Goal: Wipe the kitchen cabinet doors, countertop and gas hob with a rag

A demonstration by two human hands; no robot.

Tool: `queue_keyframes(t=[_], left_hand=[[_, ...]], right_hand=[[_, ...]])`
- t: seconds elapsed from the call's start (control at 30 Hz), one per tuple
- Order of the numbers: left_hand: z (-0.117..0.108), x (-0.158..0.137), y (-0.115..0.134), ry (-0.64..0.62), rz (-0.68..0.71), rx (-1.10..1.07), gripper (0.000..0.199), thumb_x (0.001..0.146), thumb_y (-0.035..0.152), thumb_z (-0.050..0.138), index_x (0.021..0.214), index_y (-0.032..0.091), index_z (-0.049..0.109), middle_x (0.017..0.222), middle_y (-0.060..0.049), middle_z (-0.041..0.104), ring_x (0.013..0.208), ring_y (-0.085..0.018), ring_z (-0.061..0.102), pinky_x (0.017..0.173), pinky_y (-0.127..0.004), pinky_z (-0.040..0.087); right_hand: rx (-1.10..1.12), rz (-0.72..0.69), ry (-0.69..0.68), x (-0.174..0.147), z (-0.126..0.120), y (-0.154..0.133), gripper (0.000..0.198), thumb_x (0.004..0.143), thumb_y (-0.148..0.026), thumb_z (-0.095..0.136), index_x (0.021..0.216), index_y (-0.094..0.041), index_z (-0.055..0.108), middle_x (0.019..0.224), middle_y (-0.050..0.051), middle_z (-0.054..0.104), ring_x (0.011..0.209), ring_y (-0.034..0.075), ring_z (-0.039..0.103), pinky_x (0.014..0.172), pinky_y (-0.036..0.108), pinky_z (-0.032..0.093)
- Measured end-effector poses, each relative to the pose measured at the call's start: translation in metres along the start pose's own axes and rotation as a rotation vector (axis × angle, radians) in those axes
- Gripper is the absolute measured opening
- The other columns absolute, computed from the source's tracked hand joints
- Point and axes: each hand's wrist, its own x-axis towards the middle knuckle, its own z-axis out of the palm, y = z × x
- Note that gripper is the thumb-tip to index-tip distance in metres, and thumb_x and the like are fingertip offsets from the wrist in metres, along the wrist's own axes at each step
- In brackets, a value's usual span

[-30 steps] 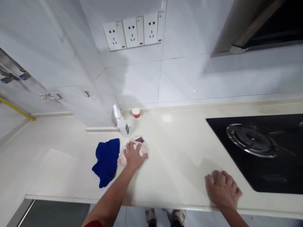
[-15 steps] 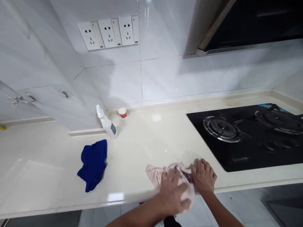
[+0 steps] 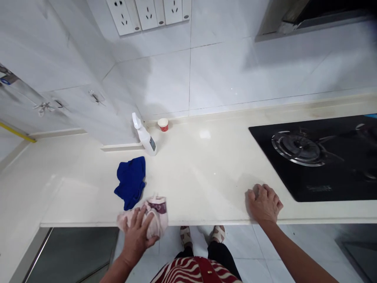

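Observation:
At the counter's front edge, my left hand (image 3: 138, 232) presses a pale pink cloth (image 3: 157, 220) with a purple patch. Its fingers are spread across the cloth, part of which hangs over the edge. My right hand (image 3: 265, 204) leans on the cream countertop (image 3: 203, 177), left of the black gas hob, with bent fingers slightly apart and nothing in them. Just behind the pink cloth lies a crumpled dark blue cloth (image 3: 131, 181).
A white spray bottle (image 3: 146, 137) stands by the wall corner, beside a small red and white paper cup (image 3: 163, 125). The gas hob (image 3: 312, 157) covers the right side. Wall sockets (image 3: 150, 13) are above, and a yellow pipe (image 3: 17, 133) is at far left.
My left hand has slid the pink cloth leftward along the front edge, from beside my right hand to near the blue cloth. My right hand stays on the counter. The view has tilted down.

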Motion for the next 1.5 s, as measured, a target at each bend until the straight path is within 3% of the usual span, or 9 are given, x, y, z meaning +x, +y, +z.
queue_keyframes(t=[0.13, 0.27, 0.57, 0.87, 1.07, 1.17, 1.27, 1.37, 1.5], left_hand=[[-0.021, -0.005, -0.022, -0.115, -0.104, 0.088, 0.067, 0.073, 0.033, 0.074, 0.138, 0.031, 0.057, 0.156, -0.013, 0.046, 0.139, -0.041, 0.042, 0.106, -0.064, 0.035], [-0.028, 0.011, 0.004, -0.174, -0.136, 0.081, 0.062, 0.073, 0.029, 0.074, 0.133, 0.031, 0.061, 0.154, -0.012, 0.048, 0.133, -0.042, 0.045, 0.099, -0.063, 0.042], [-0.010, 0.072, 0.119, -0.346, 0.353, -0.147, 0.069, 0.074, 0.034, 0.078, 0.139, 0.033, 0.054, 0.155, -0.017, 0.045, 0.137, -0.046, 0.042, 0.102, -0.072, 0.036], [-0.002, 0.135, 0.258, -0.292, 0.769, -0.288, 0.060, 0.088, 0.043, 0.065, 0.143, 0.030, 0.046, 0.162, -0.016, 0.034, 0.137, -0.041, 0.040, 0.105, -0.068, 0.036], [-0.010, 0.122, 0.238, -0.287, 0.818, -0.382, 0.062, 0.075, 0.035, 0.077, 0.133, 0.032, 0.056, 0.151, -0.013, 0.049, 0.124, -0.037, 0.052, 0.099, -0.062, 0.043], [-0.010, 0.106, 0.209, -0.310, 0.707, -0.546, 0.054, 0.065, 0.031, 0.080, 0.118, 0.031, 0.066, 0.136, -0.011, 0.062, 0.115, -0.036, 0.057, 0.098, -0.060, 0.045], [-0.020, 0.110, 0.195, -0.360, 0.345, -0.926, 0.058, 0.063, 0.031, 0.075, 0.120, 0.025, 0.064, 0.129, -0.013, 0.065, 0.119, -0.034, 0.058, 0.108, -0.057, 0.043], [-0.041, 0.137, 0.193, -0.473, 0.057, -1.206, 0.059, 0.082, 0.050, 0.057, 0.133, 0.020, 0.054, 0.120, -0.013, 0.070, 0.111, -0.029, 0.066, 0.101, -0.049, 0.053], [-0.059, 0.181, 0.185, -0.563, -0.248, -1.405, 0.072, 0.089, 0.071, 0.034, 0.120, 0.015, 0.067, 0.102, -0.014, 0.075, 0.106, -0.032, 0.069, 0.094, -0.049, 0.056]], right_hand=[[-0.004, 0.003, 0.004, 0.000, 0.000, 0.000, 0.058, 0.091, -0.055, 0.034, 0.133, -0.021, 0.055, 0.151, 0.013, 0.043, 0.138, 0.033, 0.037, 0.113, 0.056, 0.028], [-0.021, 0.003, 0.012, -0.001, -0.002, -0.003, 0.058, 0.092, -0.055, 0.034, 0.132, -0.021, 0.055, 0.150, 0.012, 0.044, 0.138, 0.032, 0.038, 0.113, 0.054, 0.029], [-0.030, -0.018, 0.010, -0.001, -0.005, -0.008, 0.052, 0.095, -0.046, 0.036, 0.135, -0.018, 0.054, 0.151, 0.015, 0.043, 0.138, 0.032, 0.036, 0.113, 0.053, 0.029], [-0.005, -0.029, 0.005, 0.004, -0.009, -0.012, 0.047, 0.098, -0.042, 0.035, 0.132, -0.018, 0.057, 0.150, 0.012, 0.044, 0.139, 0.030, 0.035, 0.113, 0.050, 0.029], [-0.017, -0.058, 0.051, 0.008, -0.005, -0.012, 0.041, 0.097, -0.035, 0.040, 0.130, -0.019, 0.059, 0.147, 0.012, 0.049, 0.138, 0.028, 0.036, 0.112, 0.047, 0.031], [-0.003, -0.050, 0.069, 0.008, -0.003, -0.014, 0.040, 0.097, -0.032, 0.040, 0.130, -0.019, 0.060, 0.147, 0.011, 0.050, 0.139, 0.028, 0.036, 0.112, 0.047, 0.031], [0.020, -0.033, 0.080, 0.008, -0.003, -0.017, 0.040, 0.097, -0.032, 0.041, 0.130, -0.019, 0.059, 0.148, 0.011, 0.049, 0.140, 0.027, 0.035, 0.113, 0.047, 0.030], [0.041, -0.022, 0.092, 0.008, -0.003, -0.018, 0.040, 0.096, -0.031, 0.041, 0.129, -0.018, 0.060, 0.147, 0.010, 0.050, 0.140, 0.027, 0.036, 0.114, 0.047, 0.031], [0.056, -0.028, 0.112, 0.009, -0.003, -0.018, 0.038, 0.096, -0.031, 0.042, 0.125, -0.019, 0.062, 0.144, 0.010, 0.053, 0.138, 0.027, 0.039, 0.112, 0.046, 0.033]])
